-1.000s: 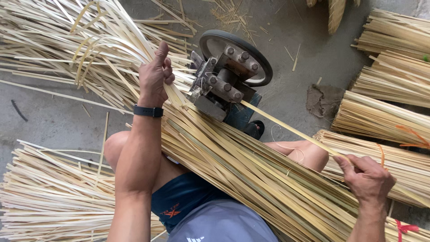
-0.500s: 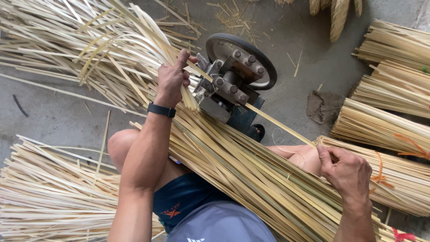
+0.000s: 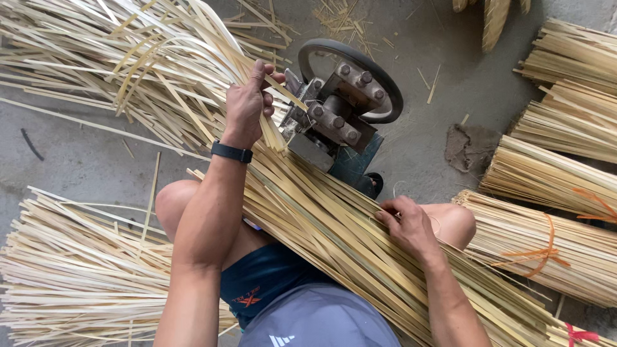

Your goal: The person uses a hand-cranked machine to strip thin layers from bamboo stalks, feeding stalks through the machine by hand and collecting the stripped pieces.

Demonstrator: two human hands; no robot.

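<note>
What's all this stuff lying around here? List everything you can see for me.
Bundle of strips: one, pale yellow-green, lying across the lap.
Loose strips: a large heap, pale yellow, on the floor upper left.
Stacked strips: one pile, cream, lower left.
Tied bundles: several, tan, at right, two with orange ties.
Machine: one, grey metal with bolts, top centre.
Wheel: one, black, on the machine.
Floor: grey concrete.
Wristband: one, black, on the left wrist.
Shorts: dark blue.
Left hand: gripping strips beside the machine.
Right hand: resting on the bundle.
</note>
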